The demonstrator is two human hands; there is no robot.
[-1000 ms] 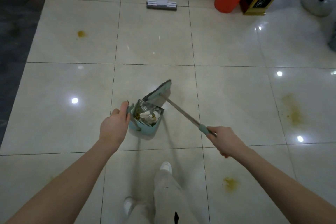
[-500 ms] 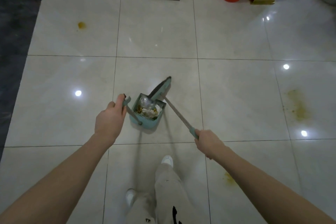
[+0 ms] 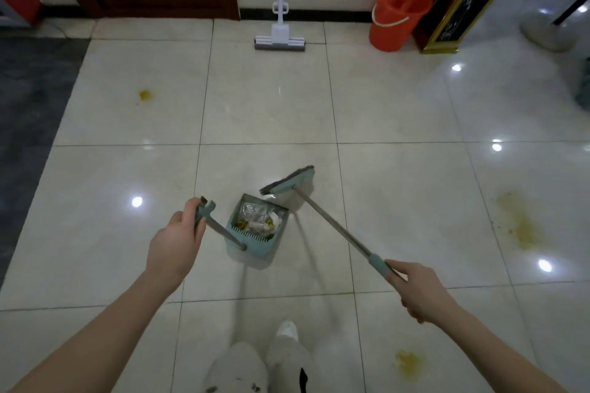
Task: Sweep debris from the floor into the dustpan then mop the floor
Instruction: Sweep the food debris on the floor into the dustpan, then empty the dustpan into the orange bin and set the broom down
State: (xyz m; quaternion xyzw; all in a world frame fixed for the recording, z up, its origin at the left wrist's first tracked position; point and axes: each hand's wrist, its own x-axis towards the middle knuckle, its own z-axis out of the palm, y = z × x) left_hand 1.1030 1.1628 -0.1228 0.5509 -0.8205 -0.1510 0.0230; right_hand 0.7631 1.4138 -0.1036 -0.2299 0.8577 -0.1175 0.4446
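A teal dustpan (image 3: 253,244) stands on the tiled floor in front of me, holding wrappers and scraps. My left hand (image 3: 174,244) grips the top of its long handle. My right hand (image 3: 421,292) holds the teal grip of a broom (image 3: 289,185), whose brush head hovers just right of and beyond the dustpan's mouth. A white sponge mop (image 3: 280,38) leans against the far wall. Yellow stains mark the floor at the far left (image 3: 145,94), at the right (image 3: 518,222) and near my right foot (image 3: 408,362).
An orange bucket (image 3: 394,14) stands by the far wall, next to a black and gold stand (image 3: 459,6). A dark mat (image 3: 28,124) covers the floor at the left. A round metal base (image 3: 547,29) sits at the far right. My legs and white shoe (image 3: 287,329) are below.
The broom head has swung right, away from the dustpan's mouth. My right hand moved right. The view has tilted up, showing more of the far wall.
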